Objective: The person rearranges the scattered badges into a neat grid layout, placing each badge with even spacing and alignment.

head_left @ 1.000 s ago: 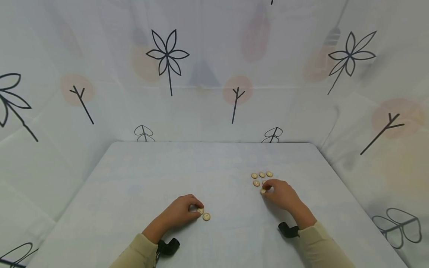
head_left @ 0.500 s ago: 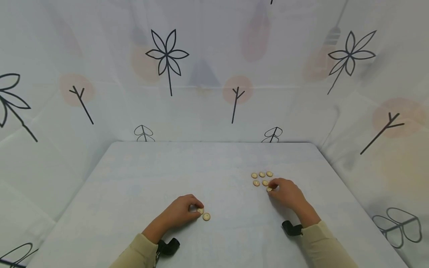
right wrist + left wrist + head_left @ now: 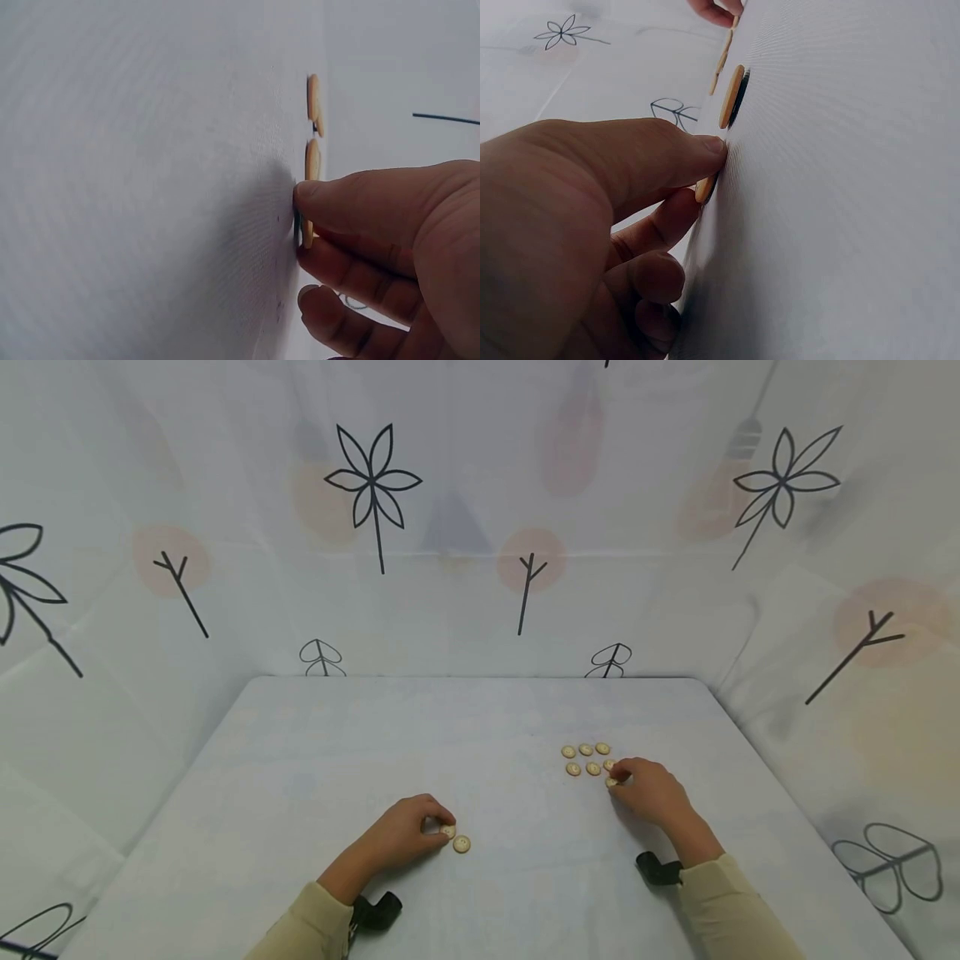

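Note:
Near the middle of the table, my left hand pinches a pale round wooden button between thumb and index finger, its face partly covered by the fingers. A second button lies just right of it. My right hand is further back on the right, pinching another button low over the white surface. Several matching buttons lie in two short rows beside it, including a back-row button and a front-row button. The front row's rightmost button is partly hidden by my right fingertips.
The white table runs back to a patterned cloth wall with flower and twig drawings. Similar cloth stands along both sides. Black wrist-worn devices, one at the left wrist and one at the right wrist, hang near the tabletop.
My right hand has slid to the right with its button, along the front of the two rows, uncovering more of the front-row buttons. The left hand stays in place.

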The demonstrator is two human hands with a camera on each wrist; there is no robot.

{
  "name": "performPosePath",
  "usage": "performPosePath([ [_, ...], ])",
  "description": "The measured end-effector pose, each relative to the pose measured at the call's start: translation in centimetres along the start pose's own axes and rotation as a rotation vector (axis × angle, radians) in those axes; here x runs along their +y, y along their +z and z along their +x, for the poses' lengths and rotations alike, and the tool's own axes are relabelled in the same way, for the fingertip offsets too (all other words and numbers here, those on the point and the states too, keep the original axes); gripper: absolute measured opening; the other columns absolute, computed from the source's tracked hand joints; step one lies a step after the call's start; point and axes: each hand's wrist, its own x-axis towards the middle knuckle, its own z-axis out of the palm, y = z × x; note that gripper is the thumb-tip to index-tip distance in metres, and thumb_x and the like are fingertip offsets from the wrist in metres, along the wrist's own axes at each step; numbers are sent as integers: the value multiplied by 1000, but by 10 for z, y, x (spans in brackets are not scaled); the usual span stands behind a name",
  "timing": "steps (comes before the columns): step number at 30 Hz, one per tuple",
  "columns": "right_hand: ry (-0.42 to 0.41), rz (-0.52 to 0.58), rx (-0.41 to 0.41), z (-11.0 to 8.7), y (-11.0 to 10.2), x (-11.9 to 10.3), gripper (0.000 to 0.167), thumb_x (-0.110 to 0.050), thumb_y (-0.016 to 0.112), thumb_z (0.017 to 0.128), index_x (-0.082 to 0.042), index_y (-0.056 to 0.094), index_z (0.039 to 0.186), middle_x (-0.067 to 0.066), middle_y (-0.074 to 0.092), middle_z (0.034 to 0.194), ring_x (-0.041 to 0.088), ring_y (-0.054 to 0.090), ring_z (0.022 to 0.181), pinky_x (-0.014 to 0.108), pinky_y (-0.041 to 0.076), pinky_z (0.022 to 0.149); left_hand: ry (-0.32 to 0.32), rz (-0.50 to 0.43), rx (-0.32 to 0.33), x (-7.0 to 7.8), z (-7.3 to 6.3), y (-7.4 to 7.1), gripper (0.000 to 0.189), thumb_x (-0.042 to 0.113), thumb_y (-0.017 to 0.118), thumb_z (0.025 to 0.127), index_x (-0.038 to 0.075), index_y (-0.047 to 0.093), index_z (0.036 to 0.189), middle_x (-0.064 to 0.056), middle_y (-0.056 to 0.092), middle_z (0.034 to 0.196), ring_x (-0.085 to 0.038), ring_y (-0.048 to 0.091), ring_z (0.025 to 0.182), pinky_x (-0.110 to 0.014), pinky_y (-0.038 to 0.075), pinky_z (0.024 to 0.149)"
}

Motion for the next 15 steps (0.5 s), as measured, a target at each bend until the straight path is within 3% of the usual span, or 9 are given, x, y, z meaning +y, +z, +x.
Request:
performPosePath([
  [15, 22, 7, 5, 1, -1, 4, 25, -22, 68, 88, -8, 68, 108, 9, 68, 106, 25, 61, 92, 42, 48, 73, 8, -11, 4, 1, -2, -1, 16, 25, 69, 89, 22, 73, 104, 12, 65, 104, -10, 59, 98, -32, 47, 82],
])
